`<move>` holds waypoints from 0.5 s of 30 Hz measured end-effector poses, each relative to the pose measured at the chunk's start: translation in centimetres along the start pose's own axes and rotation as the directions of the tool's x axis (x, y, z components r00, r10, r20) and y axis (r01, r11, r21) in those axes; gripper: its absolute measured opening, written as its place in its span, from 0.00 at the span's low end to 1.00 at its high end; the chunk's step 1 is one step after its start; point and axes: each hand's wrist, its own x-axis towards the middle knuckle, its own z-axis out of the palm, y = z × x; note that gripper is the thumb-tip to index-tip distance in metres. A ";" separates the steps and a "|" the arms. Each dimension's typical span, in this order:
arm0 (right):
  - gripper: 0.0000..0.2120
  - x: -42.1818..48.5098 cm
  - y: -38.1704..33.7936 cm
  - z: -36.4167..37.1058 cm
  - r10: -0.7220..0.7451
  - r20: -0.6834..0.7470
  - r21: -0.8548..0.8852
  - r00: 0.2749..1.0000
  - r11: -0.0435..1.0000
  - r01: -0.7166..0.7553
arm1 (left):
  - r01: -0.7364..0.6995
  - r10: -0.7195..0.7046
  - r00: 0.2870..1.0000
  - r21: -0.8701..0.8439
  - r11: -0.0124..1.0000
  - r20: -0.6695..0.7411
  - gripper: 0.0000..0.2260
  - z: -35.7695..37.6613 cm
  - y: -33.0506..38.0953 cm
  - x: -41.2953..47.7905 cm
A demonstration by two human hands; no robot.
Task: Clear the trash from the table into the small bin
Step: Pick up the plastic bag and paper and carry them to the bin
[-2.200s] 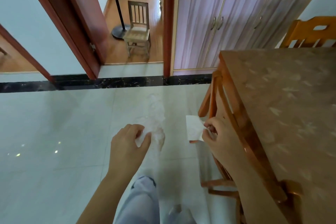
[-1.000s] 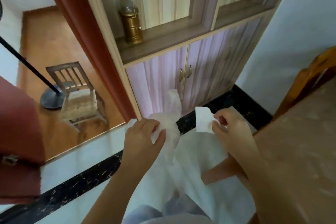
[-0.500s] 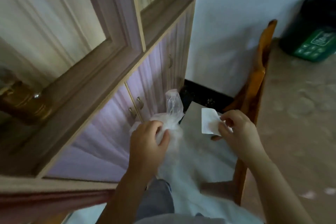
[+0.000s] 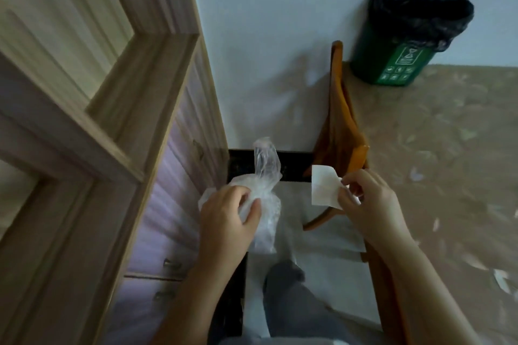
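Observation:
My left hand point(image 4: 227, 218) grips a crumpled clear plastic bag point(image 4: 266, 176), whose twisted top sticks up above my fingers. A small white paper scrap point(image 4: 325, 186) is pinched between the fingers of my right hand point(image 4: 367, 204). Both hands are held over the floor, just left of the brown patterned table point(image 4: 448, 162). The small green bin point(image 4: 403, 45), lined with a black bag, stands on the table's far left corner against the wall, well beyond both hands.
A wooden chair point(image 4: 340, 126) is tucked against the table's left edge, between my hands and the bin. A tall wooden cabinet point(image 4: 112, 120) with purple lower doors fills the left side. My legs and a narrow strip of pale floor lie below.
My view has swung right from the doorway and floor to the wall and table corner, bringing the green bin into sight. Both hands keep their hold on the bag and the paper.

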 end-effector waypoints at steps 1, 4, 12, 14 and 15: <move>0.05 1.4 0.4 0.2 0.011 -0.015 0.006 1.000 1.000 -0.011 | -0.009 0.009 1.000 -0.007 1.000 0.005 0.06 0.8 -0.2 1.6; 0.04 6.3 1.6 0.4 0.024 -0.065 0.017 0.998 1.000 -0.023 | -0.052 0.052 0.999 0.000 0.999 -0.005 0.07 2.9 -0.4 6.8; 0.04 18.5 7.0 -2.9 0.088 -0.160 -0.028 0.983 0.995 -0.094 | -0.189 0.189 0.982 0.021 0.982 -0.023 0.06 8.3 2.1 21.3; 0.06 20.7 8.1 -3.4 0.119 -0.198 -0.025 0.973 0.992 -0.126 | -0.212 0.212 0.977 -0.012 0.977 -0.003 0.06 9.8 2.7 24.0; 0.06 21.6 8.5 -3.6 0.133 -0.213 -0.020 0.968 0.990 -0.140 | -0.223 0.223 0.975 -0.027 0.974 0.016 0.06 10.5 2.8 25.1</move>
